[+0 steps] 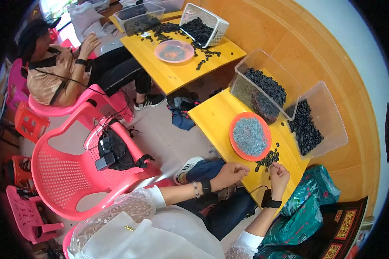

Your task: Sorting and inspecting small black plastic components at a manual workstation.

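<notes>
A yellow worktop (pixel 222 114) carries two clear bins (pixel 263 88) of black pieces at 1 o'clock, then an orange plate (pixel 249 136). Small black pieces (pixel 268 159) lie at 5 o'clock from it. Left hand (pixel 232 172) and right hand (pixel 280 176) each have their grip pinched together beside them; on what, I cannot tell.

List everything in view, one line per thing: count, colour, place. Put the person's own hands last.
small dark parts: a loose pile, black, on the near table by the hands
dish of grey bits: one, orange, near table
clear bins: two, holding black parts, tilted at the near table's far edge
near table: one, yellow
far table: one, yellow, with a pink dish, a white basket spilling black parts and a clear bin
plastic chairs: several, pink, left
co-worker: one, seated at the far table
green bag: one, lower right
left hand: at the table edge
right hand: fingers at the black pile
</notes>
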`<state>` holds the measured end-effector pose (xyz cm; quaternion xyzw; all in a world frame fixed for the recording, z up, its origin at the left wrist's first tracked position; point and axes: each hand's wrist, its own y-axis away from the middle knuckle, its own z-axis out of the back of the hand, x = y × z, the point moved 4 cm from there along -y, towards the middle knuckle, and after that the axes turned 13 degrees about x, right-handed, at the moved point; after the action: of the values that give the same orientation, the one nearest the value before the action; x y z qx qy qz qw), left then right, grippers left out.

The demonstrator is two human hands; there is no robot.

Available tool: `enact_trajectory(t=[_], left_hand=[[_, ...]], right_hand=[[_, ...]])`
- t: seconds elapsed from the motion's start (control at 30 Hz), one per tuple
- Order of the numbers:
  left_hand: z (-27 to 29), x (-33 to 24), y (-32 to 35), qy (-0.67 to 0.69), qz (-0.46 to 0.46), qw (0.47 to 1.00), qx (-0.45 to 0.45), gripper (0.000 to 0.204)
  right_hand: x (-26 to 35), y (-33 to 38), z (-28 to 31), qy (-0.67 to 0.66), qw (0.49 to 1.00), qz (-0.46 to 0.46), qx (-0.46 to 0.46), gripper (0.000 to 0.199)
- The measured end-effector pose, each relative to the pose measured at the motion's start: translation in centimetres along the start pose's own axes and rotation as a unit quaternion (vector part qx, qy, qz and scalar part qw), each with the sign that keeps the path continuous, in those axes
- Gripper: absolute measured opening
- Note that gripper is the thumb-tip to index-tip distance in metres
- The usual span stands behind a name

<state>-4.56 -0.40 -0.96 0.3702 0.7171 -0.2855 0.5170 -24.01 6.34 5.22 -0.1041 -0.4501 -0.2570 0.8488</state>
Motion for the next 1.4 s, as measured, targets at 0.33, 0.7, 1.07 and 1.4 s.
enact_trajectory(t=[0.33,0.7,1.07,1.4], left_hand=[[2.4,-6.6,0.9,0.075,-0.015,0.995,-0.064,0.018],[1.8,-8.7,2.2,-0.045,-0.076,0.996,-0.02,0.01],[1.3,-6.7,2.5,-0.01,-0.028,1.0,-0.003,0.008],[0.0,-5.0,1.2,0.007,-0.029,1.0,-0.004,0.011]], right_hand=[[10.1,5.8,-5.7,-0.31,0.947,0.026,0.079,0.022],[10.5,7.5,-6.2,-0.297,0.952,0.013,0.066,0.019],[8.3,7.9,-6.8,-0.284,0.956,0.032,0.069,0.019],[6.5,7.4,-6.3,-0.238,0.97,0.028,0.046,0.014]])
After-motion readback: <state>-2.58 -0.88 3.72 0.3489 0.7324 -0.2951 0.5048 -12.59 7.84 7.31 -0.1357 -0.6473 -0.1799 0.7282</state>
